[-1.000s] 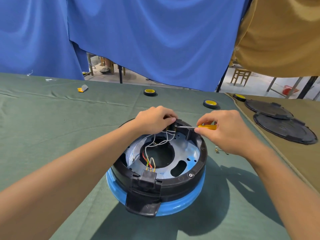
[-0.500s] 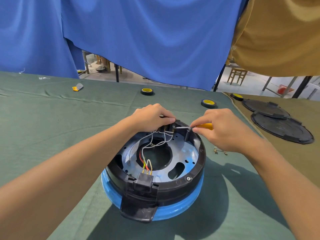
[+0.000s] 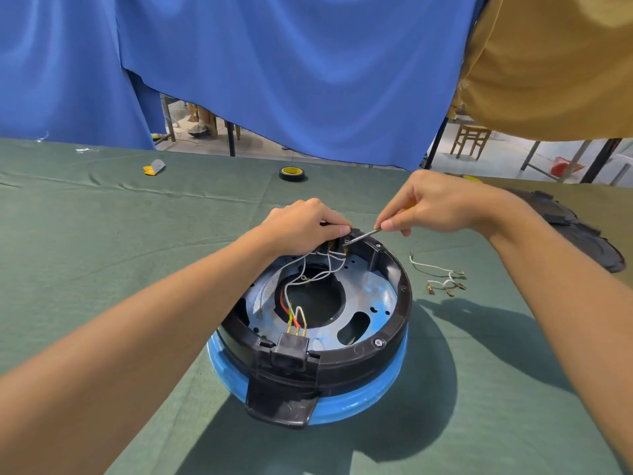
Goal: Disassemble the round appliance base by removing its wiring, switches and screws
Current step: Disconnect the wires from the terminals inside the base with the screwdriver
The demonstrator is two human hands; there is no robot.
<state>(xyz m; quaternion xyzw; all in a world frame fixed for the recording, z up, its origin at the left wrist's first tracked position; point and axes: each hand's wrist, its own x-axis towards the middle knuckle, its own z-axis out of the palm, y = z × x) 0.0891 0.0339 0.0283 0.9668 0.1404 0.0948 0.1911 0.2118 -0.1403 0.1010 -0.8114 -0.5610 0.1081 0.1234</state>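
The round appliance base [image 3: 399, 305], a black ring over a blue rim, lies upside down on the green cloth. White wires [image 3: 325, 269] run from its far edge to the middle; red, yellow and white leads [image 3: 294, 315] end in a black socket [image 3: 291, 351] at the near edge. My left hand [image 3: 301, 226] grips the switch block at the far rim, which it mostly hides. My right hand [image 3: 435, 204] pinches a small screwdriver [image 3: 361, 236], its metal tip at the switch terminals and its handle hidden in my fingers.
Loose white wires with brass terminals [image 3: 442, 279] lie right of the base. A black and yellow tape roll [image 3: 292, 173] and a small yellow and grey item [image 3: 154, 167] sit farther back. Black round covers [image 3: 582, 234] lie at far right. Blue curtains hang behind.
My right hand has risen and tilted the screwdriver, so its tip now points down-left into the switch. My left hand stays on the switch block. The view has shifted closer.
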